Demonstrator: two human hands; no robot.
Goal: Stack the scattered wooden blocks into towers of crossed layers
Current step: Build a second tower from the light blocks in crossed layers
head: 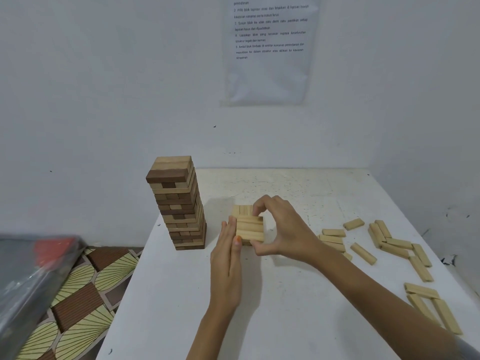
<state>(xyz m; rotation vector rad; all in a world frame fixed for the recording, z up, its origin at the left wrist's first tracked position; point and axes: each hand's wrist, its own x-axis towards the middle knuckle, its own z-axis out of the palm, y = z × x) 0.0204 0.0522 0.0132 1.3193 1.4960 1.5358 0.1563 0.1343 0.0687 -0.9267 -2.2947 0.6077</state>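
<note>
A short stack (pixel 249 228) right of the tall tower (pixel 179 203).
Flat left hand (pixel 227 258) presses it; right hand (pixel 283 227) pinches it.

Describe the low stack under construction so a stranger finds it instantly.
On the white table, look just right of the tall tower of mixed brown blocks. The short stack sits there between the left hand and right hand. All pale and low, unlike the tower; layered crosswise, unlike the loose blocks farther right.
</note>
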